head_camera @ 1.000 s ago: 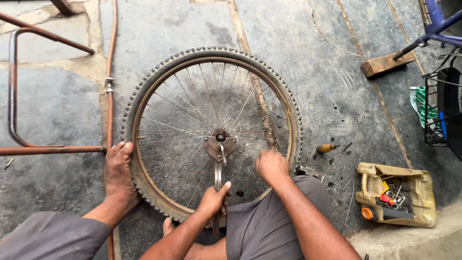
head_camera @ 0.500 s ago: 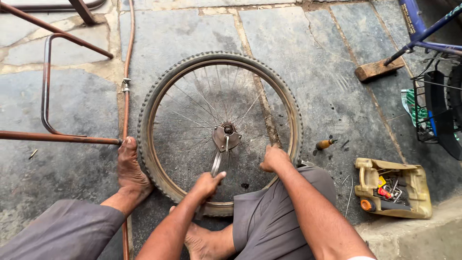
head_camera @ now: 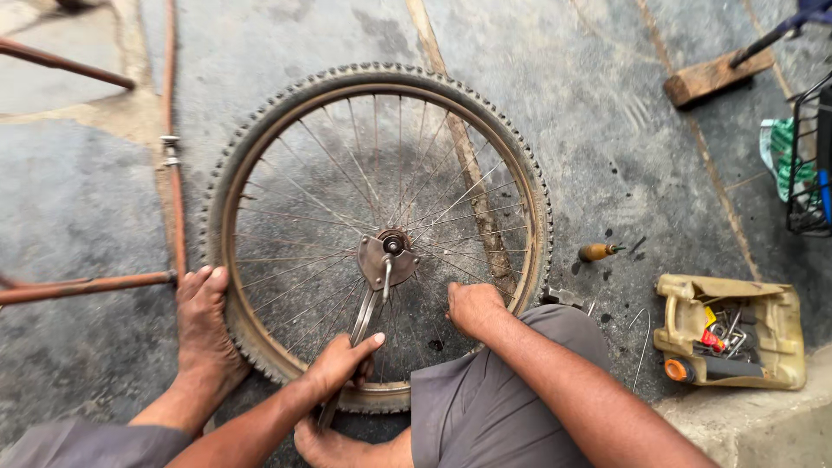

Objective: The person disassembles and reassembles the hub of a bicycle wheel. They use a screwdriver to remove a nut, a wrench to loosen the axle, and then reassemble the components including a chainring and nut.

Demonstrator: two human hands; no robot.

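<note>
1. On the grey concrete floor lies a knobbly-tyred, rusty-rimmed bicycle wheel (head_camera: 529, 186), flat and close before the person.
2. It looks stiff and fairly heavy; the tyre is the firm hold, as the thin wire spokes (head_camera: 321, 156) may bend.
3. Left hand (head_camera: 336, 368) grasps a long steel spanner (head_camera: 368, 303) on the hub.
4. Right hand (head_camera: 472, 308) is clenched at the spokes.
5. A bare foot (head_camera: 204, 325) pins the tyre; a yellowish tool tub (head_camera: 763, 299) and a small wooden-handled screwdriver (head_camera: 598, 251) lie nearby.
</note>
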